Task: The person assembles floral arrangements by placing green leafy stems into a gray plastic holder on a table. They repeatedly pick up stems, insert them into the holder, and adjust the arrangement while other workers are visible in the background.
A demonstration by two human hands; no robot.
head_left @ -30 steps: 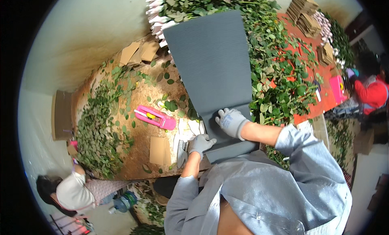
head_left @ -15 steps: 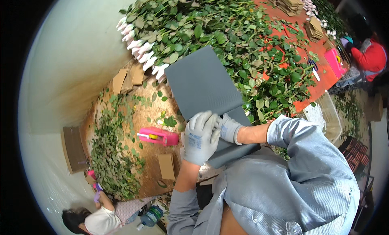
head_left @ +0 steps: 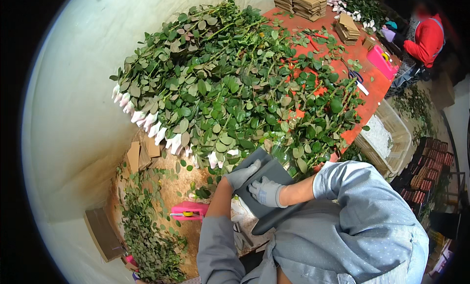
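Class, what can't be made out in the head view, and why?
Head view: what lies under the grey sheet, covered by it.
Head view: palm of the right hand, turned down onto the sheet.
Head view: right end of the pink dispenser, behind the left forearm.
Head view: count of pale buds, overlapped by leaves.

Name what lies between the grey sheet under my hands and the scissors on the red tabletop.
Leafy green stems lie between the grey sheet and the scissors in the head view.
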